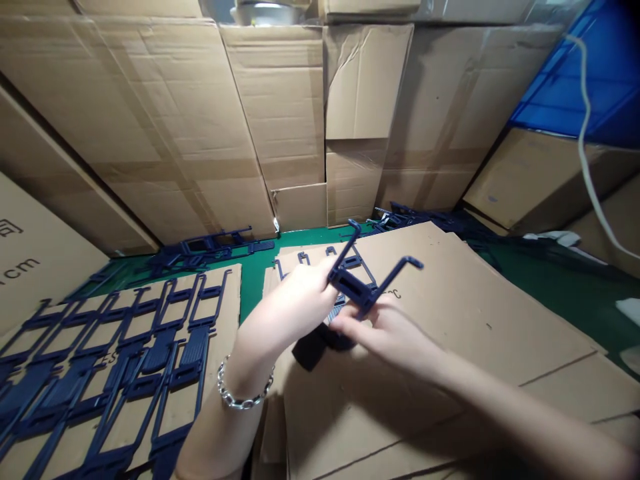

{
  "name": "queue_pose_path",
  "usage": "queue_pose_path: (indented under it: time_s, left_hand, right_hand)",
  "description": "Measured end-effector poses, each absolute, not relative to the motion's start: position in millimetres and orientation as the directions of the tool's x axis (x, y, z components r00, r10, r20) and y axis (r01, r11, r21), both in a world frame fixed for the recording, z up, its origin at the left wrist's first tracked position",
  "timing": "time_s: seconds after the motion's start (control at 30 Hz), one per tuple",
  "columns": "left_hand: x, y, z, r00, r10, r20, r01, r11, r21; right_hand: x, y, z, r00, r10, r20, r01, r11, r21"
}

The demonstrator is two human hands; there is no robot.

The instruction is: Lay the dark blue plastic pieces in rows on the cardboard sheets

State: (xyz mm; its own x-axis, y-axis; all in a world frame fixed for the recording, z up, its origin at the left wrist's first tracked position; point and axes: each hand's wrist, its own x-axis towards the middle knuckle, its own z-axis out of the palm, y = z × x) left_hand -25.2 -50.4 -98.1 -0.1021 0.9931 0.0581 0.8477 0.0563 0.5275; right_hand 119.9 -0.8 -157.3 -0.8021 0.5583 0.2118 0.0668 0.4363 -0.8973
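Observation:
Both hands hold one dark blue plastic bracket [367, 277] with two long prongs, raised above a cardboard sheet [480, 313]. My left hand [300, 297], with a silver chain bracelet on the wrist, grips its left side. My right hand [387, 330] pinches its lower part from the right. A black piece [313, 347] hangs just below the hands; which hand holds it is hidden.
Rows of the same blue brackets [125, 347] lie side by side on a cardboard sheet at the left. More blue parts [210, 247] are piled by the wall of cardboard boxes [280, 120]. Green floor [550, 280] shows at the right, under a white cable [587, 153].

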Motion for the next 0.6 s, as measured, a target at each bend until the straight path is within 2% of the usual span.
queue_pose_path:
  time_s: [0.13,0.2,0.3,0.37,0.47,0.53,0.6]
  left_hand:
    - [-32.4,-55.5,-98.2,-0.080,0.995,-0.061,0.817,0.100,0.568]
    - [-36.1,-58.4,-98.3,-0.117,0.987,-0.105,0.823,0.156,0.547]
    - [-39.1,-60.9,-96.4,-0.123,0.988,-0.093,0.830,0.154,0.537]
    - [-40.1,-61.3,-94.1,-0.138,0.986,-0.090,0.834,0.165,0.527]
    - [-41.0,-60.4,-91.7,-0.178,0.980,-0.092,0.839,0.200,0.507]
    - [-41.6,-59.3,-91.7,-0.193,0.978,-0.080,0.841,0.207,0.499]
    - [-42.4,-58.2,-92.5,-0.194,0.978,-0.073,0.852,0.205,0.483]
  right_hand:
    - [127.3,27.1,-147.6,-0.708,0.690,0.150,-0.002,0.210,-0.978]
    - [136.5,46.5,-142.4,-0.607,0.781,0.146,-0.054,0.143,-0.988]
    - [156.3,77.4,-143.7,-0.423,0.899,0.113,-0.065,0.094,-0.993]
    - [170.7,95.2,-152.2,-0.332,0.942,0.056,0.080,0.087,-0.993]
    - [188.5,110.3,-170.5,-0.306,0.949,-0.082,0.367,0.038,-0.929]
    - [195.7,111.8,-180.3,-0.321,0.937,-0.136,0.447,0.023,-0.894]
    - [199.1,109.0,-185.5,-0.313,0.941,-0.128,0.523,0.058,-0.850]
